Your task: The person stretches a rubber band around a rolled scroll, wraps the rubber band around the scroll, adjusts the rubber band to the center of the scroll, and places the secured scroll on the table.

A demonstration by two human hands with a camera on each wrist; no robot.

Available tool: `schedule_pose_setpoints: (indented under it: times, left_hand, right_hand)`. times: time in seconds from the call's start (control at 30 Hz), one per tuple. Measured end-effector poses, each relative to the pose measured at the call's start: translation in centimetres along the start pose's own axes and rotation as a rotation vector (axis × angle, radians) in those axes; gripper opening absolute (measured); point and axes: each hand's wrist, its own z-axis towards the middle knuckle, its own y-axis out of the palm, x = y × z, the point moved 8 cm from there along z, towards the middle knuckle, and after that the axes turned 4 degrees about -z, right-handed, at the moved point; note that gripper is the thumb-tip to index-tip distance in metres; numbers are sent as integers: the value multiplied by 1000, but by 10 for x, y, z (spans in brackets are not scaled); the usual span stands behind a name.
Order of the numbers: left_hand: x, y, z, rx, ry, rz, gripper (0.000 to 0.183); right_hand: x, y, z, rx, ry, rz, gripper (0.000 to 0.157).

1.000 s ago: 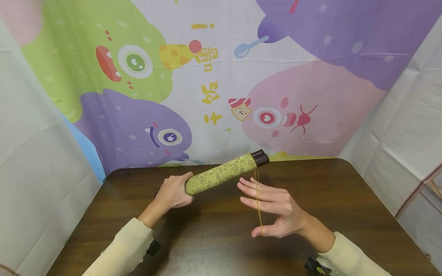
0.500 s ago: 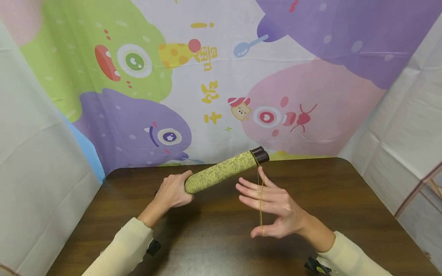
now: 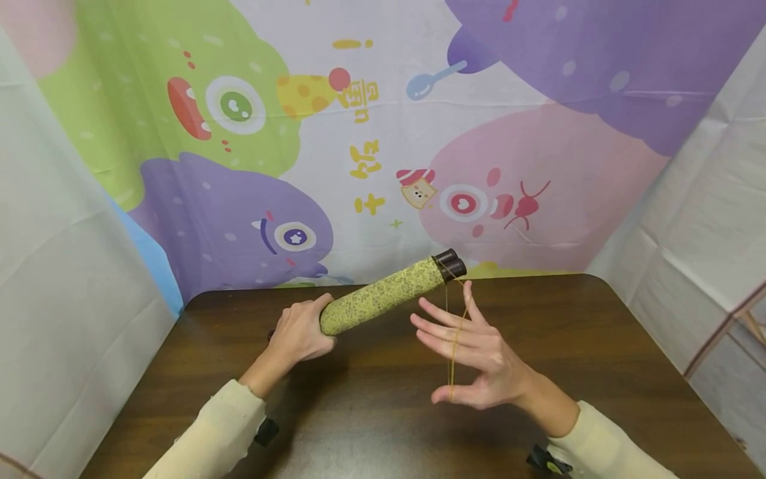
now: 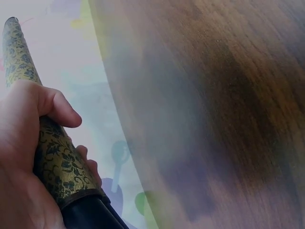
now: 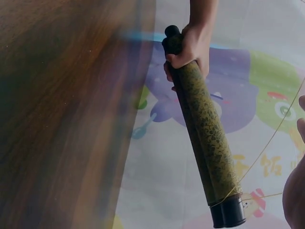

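Key relation: The dark end [image 3: 453, 266] of the patterned roll [image 3: 383, 296] lay up and to the left of the right hand [image 3: 479, 349], apart from it; the yellow band [image 3: 452, 376] spanned the gap. This relation was judged to govern the work.
Roll, position: In front of the person, between both hands, seemingly raised above the table [image 3: 371, 412].
Roll, long axis: Slanted in the head view from lower left to upper right.
Nearer hand: The right hand at the dark end; the left hand [image 3: 299, 328] at the opposite end.
Left grip: Fingers and thumb wrapped round the roll; a dark tip showed beyond the hand in the right wrist view.
Right grip: Fingers spread wide and nearly straight, not closed on the roll; the band stretched between the thumb and the finger farthest from it.
Band, upper part: Crossed the base of the dark end; whether it fully encircled both dark tips could not be told.
Right hand, pose: Fingers pointed left toward the roll, thumb lowest.
Left arm, pose: Extended forward and inward, wrist behind the roll's lower end.
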Motion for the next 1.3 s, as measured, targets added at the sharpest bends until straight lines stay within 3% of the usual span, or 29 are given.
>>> schedule_pose_setpoints:
  times: [0.63, 0.83, 1.3]
  left_hand:
    - [0, -5, -3, 91, 28, -10, 50]
    - [1, -6, -4, 112, 38, -3, 52]
    - [2, -9, -6, 185, 52, 4, 50]
  right_hand:
    - [12, -7, -1, 77, 132, -4, 74]
    - [20, -12, 0, 102, 210, -25, 72]
    - [29, -15, -1, 83, 327, -32, 78]
